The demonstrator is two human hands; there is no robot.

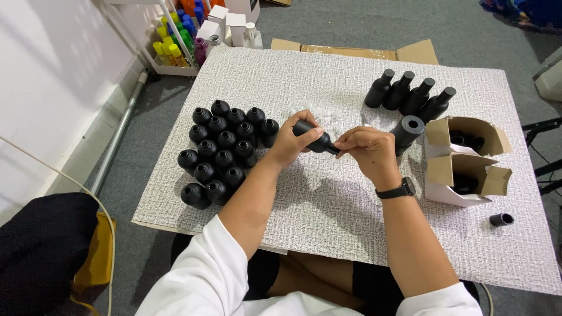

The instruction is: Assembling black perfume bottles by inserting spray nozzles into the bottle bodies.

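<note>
1. We see the left hand (293, 139) with its grip clamped on a black bottle (315, 138), held on its side above the table (328, 193).
2. The right hand (367, 147) pinches together at the bottle's neck.
3. Left of the bottle stands a cluster of bottles (222, 151); right of it lie four capped bottles (410, 95) and two boxes (465, 161).

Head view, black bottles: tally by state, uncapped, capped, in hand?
Uncapped bottles, standing in the left cluster: 17
Capped bottles, lying in the right row: 4
Held bottle, in the left hand: 1
Total: 22
</note>
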